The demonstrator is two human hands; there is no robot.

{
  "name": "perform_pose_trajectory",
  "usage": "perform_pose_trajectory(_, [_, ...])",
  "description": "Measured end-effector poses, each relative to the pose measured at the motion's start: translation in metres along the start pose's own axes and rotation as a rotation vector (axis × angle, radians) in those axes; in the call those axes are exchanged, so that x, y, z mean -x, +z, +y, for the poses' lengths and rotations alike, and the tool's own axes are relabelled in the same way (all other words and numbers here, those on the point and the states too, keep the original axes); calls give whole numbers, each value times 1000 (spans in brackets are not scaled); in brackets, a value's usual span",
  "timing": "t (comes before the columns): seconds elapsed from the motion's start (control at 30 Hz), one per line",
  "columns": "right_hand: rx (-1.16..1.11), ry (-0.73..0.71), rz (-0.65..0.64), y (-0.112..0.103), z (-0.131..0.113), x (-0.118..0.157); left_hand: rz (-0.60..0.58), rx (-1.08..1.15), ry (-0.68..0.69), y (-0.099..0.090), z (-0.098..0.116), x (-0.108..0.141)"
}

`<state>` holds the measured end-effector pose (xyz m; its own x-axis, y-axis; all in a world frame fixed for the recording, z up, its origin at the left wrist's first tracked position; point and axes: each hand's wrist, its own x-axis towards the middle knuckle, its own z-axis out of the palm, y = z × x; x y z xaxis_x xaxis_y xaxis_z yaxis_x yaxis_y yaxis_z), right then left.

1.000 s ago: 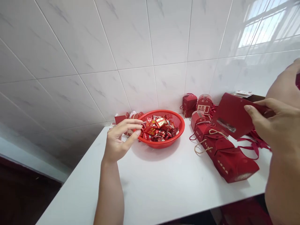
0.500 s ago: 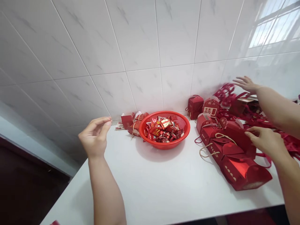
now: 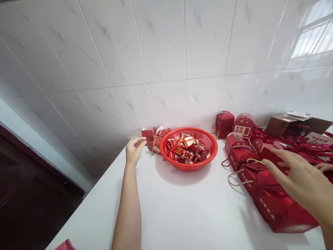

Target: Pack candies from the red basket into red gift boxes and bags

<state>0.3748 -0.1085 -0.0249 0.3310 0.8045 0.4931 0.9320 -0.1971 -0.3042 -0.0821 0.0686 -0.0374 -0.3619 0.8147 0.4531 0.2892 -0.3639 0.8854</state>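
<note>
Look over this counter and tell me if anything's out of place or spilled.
A stray red piece sits alone at the near left edge of the white counter, apart from the other red items; too little shows to identify it. Red ribbons lie tangled at right. The wrapped sweets are all inside the red basket.

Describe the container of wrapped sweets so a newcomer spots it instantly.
On the white counter against the tiled wall, look between left hand and right hand. A round red plastic basket sits there, heaped with wrapped sweets, the only open bowl among gift boxes.
</note>
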Motion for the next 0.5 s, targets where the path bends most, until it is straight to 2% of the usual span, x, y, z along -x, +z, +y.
perform_pose_trajectory(0.07, [-173, -177, 78, 0, -22, 12, -29, -27, -41, 5, -4, -1])
perform_pose_trajectory(0.13, [-340, -341, 67, 8, -41, 25, -66, -76, -61, 10, -3, -7])
perform_pose_trajectory(0.27, [-580, -546, -158, 35, -71, 48, -196, -290, -94, 14, 10, -35])
perform_pose_trajectory(0.4, [-674, -622, -414, 62, -96, 57, -343, -586, -66, 14, 20, -69])
perform_pose_trajectory(0.5, [-744, -663, -561, 76, -112, 53, -404, -724, -58, 20, 15, -85])
